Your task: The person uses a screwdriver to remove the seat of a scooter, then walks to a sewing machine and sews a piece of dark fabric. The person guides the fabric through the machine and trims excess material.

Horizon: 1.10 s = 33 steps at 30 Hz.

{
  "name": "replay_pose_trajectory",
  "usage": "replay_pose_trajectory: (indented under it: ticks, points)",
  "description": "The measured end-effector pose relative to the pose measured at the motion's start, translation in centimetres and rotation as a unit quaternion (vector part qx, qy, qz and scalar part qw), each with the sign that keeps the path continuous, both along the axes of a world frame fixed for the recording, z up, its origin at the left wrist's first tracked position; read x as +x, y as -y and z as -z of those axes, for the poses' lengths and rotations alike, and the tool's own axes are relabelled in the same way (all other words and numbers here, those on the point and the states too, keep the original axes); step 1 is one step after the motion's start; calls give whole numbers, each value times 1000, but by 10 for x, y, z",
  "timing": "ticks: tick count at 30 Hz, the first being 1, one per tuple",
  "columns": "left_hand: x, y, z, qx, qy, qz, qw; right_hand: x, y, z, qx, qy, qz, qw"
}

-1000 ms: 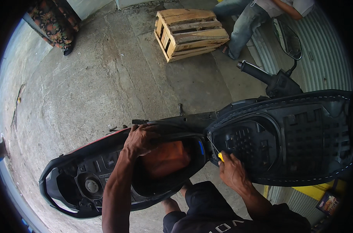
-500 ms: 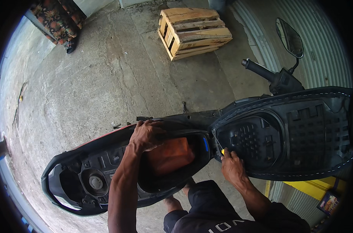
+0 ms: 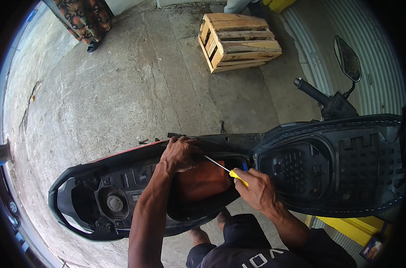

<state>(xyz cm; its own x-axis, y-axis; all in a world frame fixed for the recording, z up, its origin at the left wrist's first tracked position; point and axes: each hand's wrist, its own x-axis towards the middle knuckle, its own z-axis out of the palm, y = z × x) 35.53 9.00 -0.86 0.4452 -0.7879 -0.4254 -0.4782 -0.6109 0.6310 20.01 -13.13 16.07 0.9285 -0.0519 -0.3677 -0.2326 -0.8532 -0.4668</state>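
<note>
- Scooter, seat tipped open, presumably exposing the underseat bin.
- My left hand rests at the bin's far edge, perhaps bracing; fingertips hidden, grip can't tell.
- My right hand wraps the yellow-handled screwdriver, shaft aimed toward my left hand.

The bare left forearm rises from the lower edge of the frame to the bare left hand, its back turned up, its fingers reaching rightward near the centre. From the lower right, the bare right forearm slants up and leftward to the bare right hand, curled in a grip.
</note>
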Motion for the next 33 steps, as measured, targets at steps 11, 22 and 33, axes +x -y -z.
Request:
replay_pose_trajectory:
  ticks: [11, 22, 33]
  points:
    - [-4, -1, 3, -36, 33, -20, 999, 41, 17, 2, -26, 1, -78, 997]
    - [-2, 0, 4, -8, -6, -11, 1000, 57, 31, -2, -49, -30, -123, 991]
    - [-2, -2, 7, -29, -11, -10, 999, 90, 38, 1, -91, -211, -41, 972]
